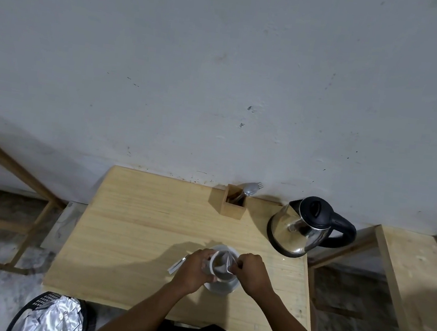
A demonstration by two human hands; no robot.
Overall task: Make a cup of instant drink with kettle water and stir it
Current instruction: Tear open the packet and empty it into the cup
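Observation:
A white cup (pixel 219 271) stands on a white saucer (pixel 220 288) near the front of the wooden table (pixel 134 237). My left hand (pixel 193 271) wraps around the cup's left side. My right hand (pixel 249 272) pinches a small silvery sachet (pixel 226 264) tilted over the cup's mouth. A torn white strip (pixel 177 264) pokes out to the left of my left hand. A steel kettle (pixel 299 227) with a black lid and handle stands at the back right. A wooden holder (pixel 233 204) at the back edge holds a spoon and fork (pixel 250 189).
The table's back edge meets a grey wall. Wooden frames stand to the left (pixel 15 195) and right (pixel 403 284) of the table. A black basket with a silver foil liner (pixel 53 315) sits on the floor at the front left.

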